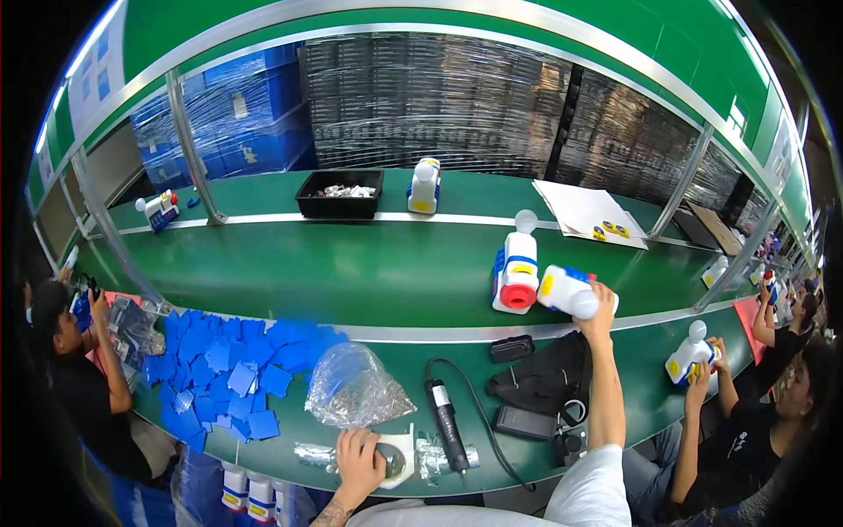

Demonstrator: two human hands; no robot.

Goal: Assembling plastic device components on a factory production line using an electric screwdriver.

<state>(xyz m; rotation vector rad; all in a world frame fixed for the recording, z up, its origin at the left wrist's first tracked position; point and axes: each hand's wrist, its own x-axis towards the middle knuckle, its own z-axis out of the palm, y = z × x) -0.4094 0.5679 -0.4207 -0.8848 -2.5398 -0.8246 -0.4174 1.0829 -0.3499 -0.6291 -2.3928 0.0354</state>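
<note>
My right hand (599,313) reaches far forward. Its fingers close round the end of a white plastic unit (562,288) with blue trim, a yellow label and a clear round part, lying tilted over the green belt. Right beside it stands a similar white unit (520,263) with a red ring at its near end and a round knob on top. At the table's front edge my left hand (358,461) lies over the left side of a white fixture (407,452) with a round dark centre, its fingers somewhat apart. Silver tape (316,457) runs beside that fixture.
A corded electric screwdriver (448,426) lies right of the fixture. Blue square pieces (228,369) and a clear plastic bag (356,386) spread leftward. A black pouch (544,373) and dark box (525,422) lie rightward. A black tray (340,193) stands beyond; co-workers sit both sides.
</note>
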